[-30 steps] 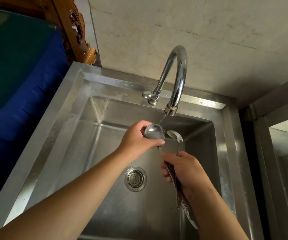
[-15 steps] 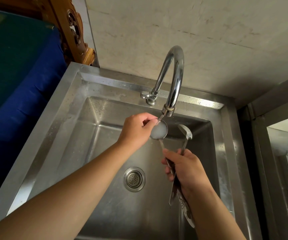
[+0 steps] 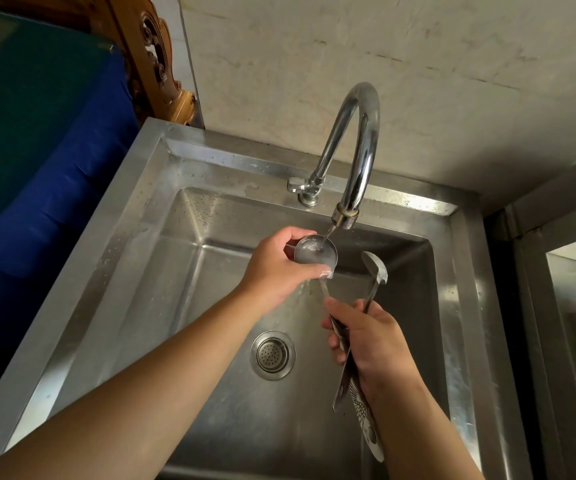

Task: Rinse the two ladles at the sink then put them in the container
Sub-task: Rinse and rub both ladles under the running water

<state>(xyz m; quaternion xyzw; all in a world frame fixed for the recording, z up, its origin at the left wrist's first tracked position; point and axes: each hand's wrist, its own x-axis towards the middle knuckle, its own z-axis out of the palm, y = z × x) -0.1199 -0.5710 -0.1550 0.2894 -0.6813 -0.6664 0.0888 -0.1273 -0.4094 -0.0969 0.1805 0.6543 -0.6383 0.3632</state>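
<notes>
While the steel sink (image 3: 113, 271) fills most of the view, its basin bare except for the round drain strainer (image 3: 272, 355) near the middle, the gooseneck faucet (image 3: 359, 143) at the back rim runs a thin stream down into the bowl of the first ladle (image 3: 316, 250). Left hand (image 3: 272, 268) is cupped around that bowl, thumb on the near rim and fingers behind it (looks like rubbing it clean under the water). Right hand (image 3: 369, 337) is closed on both handles together, low and to the right of the drain, patterned handle ends sticking out below the palm. Second ladle (image 3: 376, 268) stands just beside the first, to its right, bowl turned edge-on and clear of the stream, not touching the faucet. Step in hand: rinsing ladle one; ladle two looks not yet rinsed, though I can't tell for sure. Next move likely calls for shifting the right-hand grip sideways so the second bowl comes under the spout, left hand moving over to rub it. Container is not in view, so placement is well off; roughly the first half of the task.
</notes>
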